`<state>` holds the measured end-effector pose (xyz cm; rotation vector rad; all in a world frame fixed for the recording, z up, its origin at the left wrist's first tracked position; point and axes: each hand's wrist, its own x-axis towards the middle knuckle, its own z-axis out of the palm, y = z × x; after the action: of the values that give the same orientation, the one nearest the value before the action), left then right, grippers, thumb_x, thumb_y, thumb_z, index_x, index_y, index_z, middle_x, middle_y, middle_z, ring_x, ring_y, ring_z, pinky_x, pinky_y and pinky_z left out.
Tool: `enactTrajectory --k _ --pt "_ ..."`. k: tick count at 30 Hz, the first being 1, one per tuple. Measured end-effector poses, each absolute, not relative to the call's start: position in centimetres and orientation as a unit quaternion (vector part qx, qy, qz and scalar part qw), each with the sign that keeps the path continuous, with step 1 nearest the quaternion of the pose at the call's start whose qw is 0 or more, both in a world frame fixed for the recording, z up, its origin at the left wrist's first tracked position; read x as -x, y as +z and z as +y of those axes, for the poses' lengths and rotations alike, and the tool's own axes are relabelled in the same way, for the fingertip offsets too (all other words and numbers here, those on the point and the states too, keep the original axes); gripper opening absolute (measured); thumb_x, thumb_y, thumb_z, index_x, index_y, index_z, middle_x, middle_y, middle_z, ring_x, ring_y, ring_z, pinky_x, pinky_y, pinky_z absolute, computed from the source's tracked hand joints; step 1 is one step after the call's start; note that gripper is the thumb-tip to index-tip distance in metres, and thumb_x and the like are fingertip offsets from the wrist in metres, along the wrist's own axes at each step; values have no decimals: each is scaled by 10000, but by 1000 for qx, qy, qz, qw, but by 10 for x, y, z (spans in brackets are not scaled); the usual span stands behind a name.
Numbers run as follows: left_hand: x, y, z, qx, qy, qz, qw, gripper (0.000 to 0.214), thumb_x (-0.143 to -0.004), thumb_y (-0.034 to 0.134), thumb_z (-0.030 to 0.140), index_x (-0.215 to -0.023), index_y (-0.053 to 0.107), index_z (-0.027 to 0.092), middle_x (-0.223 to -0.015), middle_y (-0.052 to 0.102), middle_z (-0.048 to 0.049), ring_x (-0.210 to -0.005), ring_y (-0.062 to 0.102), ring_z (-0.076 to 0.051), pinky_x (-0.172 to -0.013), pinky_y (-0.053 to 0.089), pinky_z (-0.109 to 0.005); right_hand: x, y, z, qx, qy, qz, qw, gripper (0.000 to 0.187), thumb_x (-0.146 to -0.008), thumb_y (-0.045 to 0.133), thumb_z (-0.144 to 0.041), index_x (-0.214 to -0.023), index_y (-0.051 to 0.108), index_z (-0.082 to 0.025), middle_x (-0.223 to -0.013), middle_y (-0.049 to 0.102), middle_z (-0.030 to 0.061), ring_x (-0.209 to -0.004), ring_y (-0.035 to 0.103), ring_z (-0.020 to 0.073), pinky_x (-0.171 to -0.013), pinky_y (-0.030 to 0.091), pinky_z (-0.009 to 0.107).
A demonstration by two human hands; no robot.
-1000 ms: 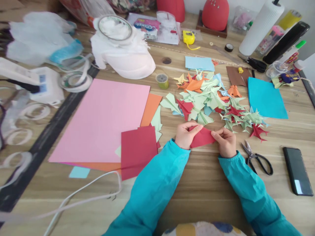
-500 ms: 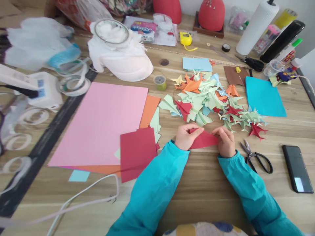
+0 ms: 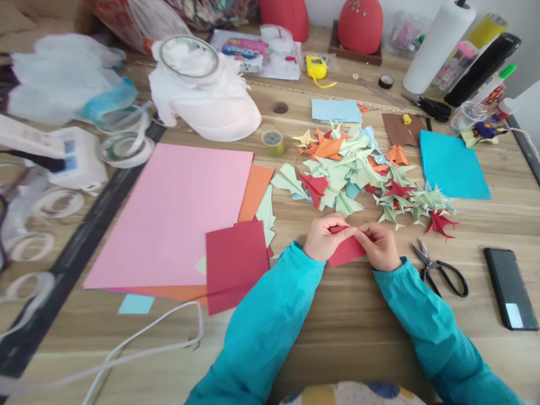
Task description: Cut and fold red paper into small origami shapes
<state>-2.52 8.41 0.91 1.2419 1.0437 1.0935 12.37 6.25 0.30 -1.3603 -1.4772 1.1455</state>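
A small piece of red paper (image 3: 346, 252) is between my two hands, part of it covered by the fingers. My left hand (image 3: 325, 236) pinches its upper left edge, where a strip looks folded over. My right hand (image 3: 378, 243) grips its upper right side, thumb and fingertips close to the left thumb. Just beyond the hands lies a pile of folded paper pieces (image 3: 354, 163), mostly pale green with some red, orange and blue. Left of my left arm rests a flat sheet of red paper (image 3: 236, 264).
Black-handled scissors (image 3: 439, 269) and a phone (image 3: 510, 288) lie to the right. A large pink sheet (image 3: 177, 214) covers other papers at left. Farther back are a spool of thread (image 3: 273, 143), a blue sheet (image 3: 454, 165) and a yellow tape measure (image 3: 316, 67).
My right hand has moved left, so the fingertips of both hands now nearly meet on the red paper. The paper has turned, and its lower part now hangs below the thumbs.
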Motion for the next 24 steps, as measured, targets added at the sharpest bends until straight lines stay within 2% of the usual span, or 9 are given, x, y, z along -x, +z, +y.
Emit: enactTrajectory --k 5,10,16,24 --pt "25 11 84 -517 469 454 554 219 -677 690 334 -600 638 136 -613 550 -6 -596 495 -109 -560 394 -242 -122 5 63 544 464 -558 421 226 -750 629 -387 -694 625 -169 -616 650 17 -539 557 120 -489 446 232" --pt "25 11 83 -518 464 447 562 306 -781 567 374 -595 624 138 -617 530 -12 -585 475 -110 -542 379 -246 -122 6 63 558 471 -533 427 243 -728 643 -408 -698 628 -168 -590 645 16 -502 546 114 -459 441 227" --pt "23 8 83 -550 470 466 510 217 -753 604 305 -611 626 141 -590 514 -3 -586 470 -113 -562 383 -245 -121 5 63 540 486 -549 414 224 -705 672 -393 -722 618 -177 -636 650 11 -542 553 119 -498 445 233" --pt "23 9 82 -542 473 469 512 246 -745 607 323 -579 606 142 -563 477 8 -557 436 -102 -540 360 -241 -121 7 63 550 402 -650 339 305 -789 574 -394 -583 570 -168 -516 492 -26 -504 419 90 -474 340 219"
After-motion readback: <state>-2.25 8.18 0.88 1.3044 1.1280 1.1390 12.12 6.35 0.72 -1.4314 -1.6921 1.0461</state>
